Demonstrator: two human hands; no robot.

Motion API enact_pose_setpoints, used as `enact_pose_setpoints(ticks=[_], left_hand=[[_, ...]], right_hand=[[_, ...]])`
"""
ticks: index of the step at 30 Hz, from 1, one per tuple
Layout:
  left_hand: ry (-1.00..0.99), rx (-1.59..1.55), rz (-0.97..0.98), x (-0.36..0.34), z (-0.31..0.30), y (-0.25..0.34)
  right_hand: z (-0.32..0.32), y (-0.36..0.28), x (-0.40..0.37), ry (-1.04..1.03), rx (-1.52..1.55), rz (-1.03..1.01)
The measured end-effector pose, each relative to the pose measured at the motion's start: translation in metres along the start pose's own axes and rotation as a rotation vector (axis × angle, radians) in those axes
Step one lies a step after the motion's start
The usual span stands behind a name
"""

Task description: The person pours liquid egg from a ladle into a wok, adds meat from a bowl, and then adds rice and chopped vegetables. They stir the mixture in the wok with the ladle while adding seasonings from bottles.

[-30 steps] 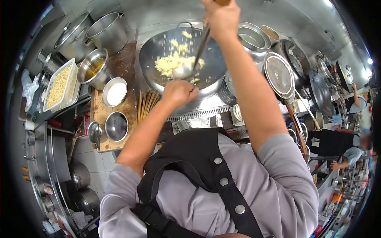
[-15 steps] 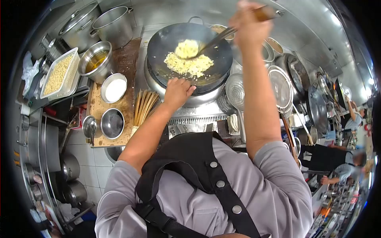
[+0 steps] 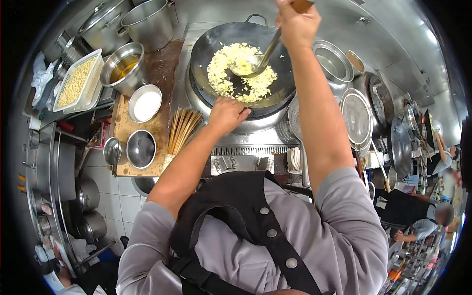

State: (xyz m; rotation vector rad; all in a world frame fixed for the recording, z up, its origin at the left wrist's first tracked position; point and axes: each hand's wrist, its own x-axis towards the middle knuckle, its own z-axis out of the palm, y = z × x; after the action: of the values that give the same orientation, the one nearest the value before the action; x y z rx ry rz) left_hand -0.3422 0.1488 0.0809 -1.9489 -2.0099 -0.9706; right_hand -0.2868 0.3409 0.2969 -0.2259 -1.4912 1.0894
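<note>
A dark wok (image 3: 209, 44) sits on the burner, holding pale yellow chopped food (image 3: 221, 73) that looks like scrambled egg. My right hand (image 3: 298, 24) is wrapped round the wooden handle of a ladle (image 3: 268, 56), raised over the wok's right side. The ladle's bowl rests among the food near the middle. At the near left rim, my left hand (image 3: 227, 115) has its fingers closed on the wok's edge; what lies under the fingertips is hidden.
Left of the wok, a wooden board (image 3: 120, 118) bears a bowl of white contents (image 3: 145, 103), a steel bowl (image 3: 140, 149) and a bamboo brush (image 3: 182, 132). Strainers (image 3: 356, 118) hang at the right. Co-workers (image 3: 408, 204) stand far right; another person shows at bottom left.
The wok appears shifted up and right in view. The ladle bowl has moved down to the right side of the food, which is now spread wider in a ring. My left hand still grips the rim.
</note>
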Motion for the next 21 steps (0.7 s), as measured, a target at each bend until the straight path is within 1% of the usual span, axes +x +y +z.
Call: enact_pose_setpoints(ticks=[2,3,4,6,7,8,10,11,12,14,15,16,18,20,21], left_hand=[[-0.004,-0.001,-0.003,0.002,-0.001,-0.002],[-0.001,0.003,0.000,0.001,0.001,-0.003],[0.002,0.007,0.006,0.000,0.003,-0.003],[0.015,0.014,0.015,0.003,0.002,-0.004],[0.020,0.017,0.021,0.000,0.002,-0.003],[0.017,0.017,0.020,0.000,0.002,-0.001],[-0.040,0.044,-0.022,0.002,0.001,0.000],[-0.045,0.043,-0.024,0.002,0.001,-0.001],[-0.072,0.039,-0.032,0.002,0.001,-0.002],[-0.101,0.035,-0.035,0.002,0.000,-0.002],[-0.103,0.029,-0.038,0.000,0.000,-0.002],[-0.100,0.024,-0.040,0.001,0.000,-0.002],[-0.099,0.036,-0.045,0.003,0.000,-0.003],[-0.105,0.041,-0.056,0.001,-0.001,0.001],[-0.106,0.029,-0.054,0.004,-0.003,0.001]], right_hand=[[-0.002,-0.005,-0.004,-0.033,0.224,-0.150],[-0.001,0.012,-0.013,0.060,0.120,-0.083],[-0.003,0.018,-0.012,0.062,0.117,-0.079],[-0.003,0.020,-0.005,0.083,-0.313,0.095],[-0.008,0.018,0.008,0.059,-0.100,0.143],[-0.010,0.015,0.009,0.060,-0.099,0.145],[-0.010,0.012,0.011,0.115,0.035,-0.043],[-0.012,0.030,0.008,0.176,-0.013,-0.057],[-0.015,0.040,0.011,0.180,-0.017,-0.047],[-0.028,0.050,0.020,0.241,-0.311,-0.067],[-0.033,0.020,0.018,0.194,0.019,0.118],[-0.041,0.003,0.009,0.190,0.017,0.118],[-0.054,-0.017,-0.004,0.098,0.120,0.002],[-0.060,0.004,-0.020,0.103,0.051,-0.009],[-0.065,0.008,-0.017,0.094,0.116,0.034]])
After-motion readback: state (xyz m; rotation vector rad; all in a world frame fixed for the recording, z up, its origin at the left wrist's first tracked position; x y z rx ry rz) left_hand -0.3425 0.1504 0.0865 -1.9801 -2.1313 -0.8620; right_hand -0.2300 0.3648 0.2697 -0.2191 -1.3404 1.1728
